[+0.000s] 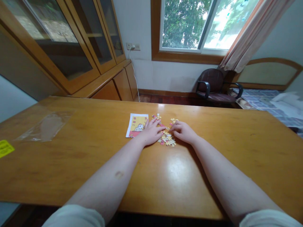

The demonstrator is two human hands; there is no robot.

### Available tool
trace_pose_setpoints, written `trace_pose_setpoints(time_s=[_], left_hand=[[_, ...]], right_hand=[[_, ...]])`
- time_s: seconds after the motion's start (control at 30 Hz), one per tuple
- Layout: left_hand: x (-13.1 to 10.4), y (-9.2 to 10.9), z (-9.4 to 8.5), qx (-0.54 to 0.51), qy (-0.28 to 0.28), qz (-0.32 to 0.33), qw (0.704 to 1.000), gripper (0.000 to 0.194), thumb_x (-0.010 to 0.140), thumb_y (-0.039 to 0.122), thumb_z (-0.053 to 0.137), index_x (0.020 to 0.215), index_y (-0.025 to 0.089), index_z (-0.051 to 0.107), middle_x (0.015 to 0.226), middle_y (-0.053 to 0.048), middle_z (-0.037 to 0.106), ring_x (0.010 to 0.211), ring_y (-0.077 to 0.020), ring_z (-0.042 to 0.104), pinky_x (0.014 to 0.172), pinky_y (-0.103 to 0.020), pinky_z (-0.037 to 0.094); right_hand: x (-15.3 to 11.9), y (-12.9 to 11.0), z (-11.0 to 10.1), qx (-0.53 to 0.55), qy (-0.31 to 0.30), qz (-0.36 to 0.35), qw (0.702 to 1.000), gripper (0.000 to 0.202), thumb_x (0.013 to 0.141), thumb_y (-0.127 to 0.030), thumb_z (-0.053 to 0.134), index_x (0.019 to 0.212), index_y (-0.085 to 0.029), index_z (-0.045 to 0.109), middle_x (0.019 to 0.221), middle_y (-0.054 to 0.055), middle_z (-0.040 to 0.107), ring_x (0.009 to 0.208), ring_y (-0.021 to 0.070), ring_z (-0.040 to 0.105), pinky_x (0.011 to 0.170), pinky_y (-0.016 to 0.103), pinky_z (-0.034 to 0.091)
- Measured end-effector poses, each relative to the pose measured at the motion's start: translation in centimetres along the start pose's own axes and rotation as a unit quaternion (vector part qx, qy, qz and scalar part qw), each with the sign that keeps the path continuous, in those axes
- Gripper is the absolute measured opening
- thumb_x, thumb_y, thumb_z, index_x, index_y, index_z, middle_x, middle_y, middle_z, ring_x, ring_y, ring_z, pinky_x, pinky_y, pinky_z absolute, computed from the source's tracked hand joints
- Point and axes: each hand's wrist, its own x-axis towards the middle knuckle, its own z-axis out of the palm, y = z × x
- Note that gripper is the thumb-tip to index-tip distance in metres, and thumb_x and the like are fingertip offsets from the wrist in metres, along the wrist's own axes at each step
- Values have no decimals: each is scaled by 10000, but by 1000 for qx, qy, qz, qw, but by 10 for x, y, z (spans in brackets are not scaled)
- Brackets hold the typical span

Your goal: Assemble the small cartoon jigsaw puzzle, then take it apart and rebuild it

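Note:
Loose jigsaw pieces (167,139), mostly yellow, white and pink, lie in a pile on the wooden table (94,164). My left hand (152,131) rests palm down with spread fingers over the pile's left side and the right edge of a picture card (137,123). That card shows a white cartoon figure on yellow and pink. On the pile's right side, my right hand (183,131) has its fingers curled down at the pieces; whatever is at its fingertips is too small to make out. A few pieces (174,120) lie just beyond it.
A clear plastic bag (50,126) lies flat at the table's left, with a yellow sticker (5,148) near the left edge. Beyond the table are a glass-door cabinet (92,34), an office chair (214,85) and a bed (267,101).

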Motion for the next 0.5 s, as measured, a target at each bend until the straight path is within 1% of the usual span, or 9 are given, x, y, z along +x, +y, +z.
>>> trace_pose_setpoints(time_s=[0.1, 0.2, 0.33, 0.5], left_hand=[[1, 0, 0, 14, 16, -14, 1000, 369, 929, 391, 455, 1252, 307, 612, 1472, -58, 421, 1416, -310, 239, 1146, -593, 105], [2, -1, 0, 13, 23, -27, 999, 357, 922, 345, 467, 1238, 281, 621, 1460, -67, 434, 1407, -301, 258, 1150, -579, 127], [3, -4, 0, -1, 35, -25, 999, 353, 917, 323, 473, 1230, 270, 626, 1448, -77, 447, 1393, -301, 283, 1146, -577, 156], [3, -5, 1, -3, 50, -23, 999, 346, 919, 301, 467, 1217, 252, 635, 1434, -85, 461, 1377, -300, 309, 1140, -579, 174]], right_hand=[[-1, -1, -1, 24, -25, -21, 999, 124, 783, -214, 649, 849, -207, 753, 832, 44, 659, 807, 170, 614, 823, 317, 490], [-1, -1, -1, 33, -32, -19, 999, 115, 774, -271, 686, 828, -194, 753, 821, 51, 659, 784, 171, 614, 792, 318, 488], [0, 2, 1, 57, -29, 0, 998, 101, 765, -276, 705, 772, -183, 741, 798, 52, 662, 766, 172, 612, 769, 319, 489], [1, 6, 3, 82, -40, 15, 996, 92, 762, -267, 714, 704, -196, 710, 746, 30, 666, 751, 170, 607, 788, 327, 487]])
